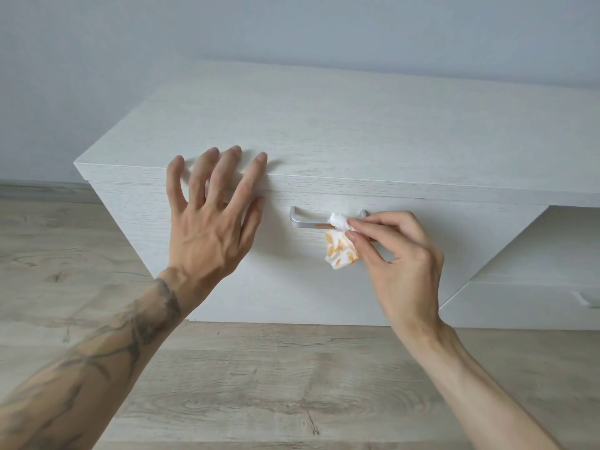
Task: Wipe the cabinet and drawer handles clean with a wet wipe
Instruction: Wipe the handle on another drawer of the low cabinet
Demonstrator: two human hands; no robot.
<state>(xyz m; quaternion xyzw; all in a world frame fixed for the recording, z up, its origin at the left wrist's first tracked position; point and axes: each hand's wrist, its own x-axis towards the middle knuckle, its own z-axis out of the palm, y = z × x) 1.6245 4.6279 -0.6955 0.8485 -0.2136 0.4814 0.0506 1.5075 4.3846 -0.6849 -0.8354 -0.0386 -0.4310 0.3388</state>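
Drawer handle part-wiped

Above the wood floor, the right hand pinched a crumpled, orange-stained wipe against the right end of the silver handle. An orange smear showed on the bar just left of the wipe. The left hand lay spread on the cabinet edge. A second handle, far right, probably awaited cleaning.

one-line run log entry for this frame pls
phase: wiping drawer handle | right hand: pinches wet wipe against handle | left hand: rests on cabinet top | orange smear on handle, not yet clean
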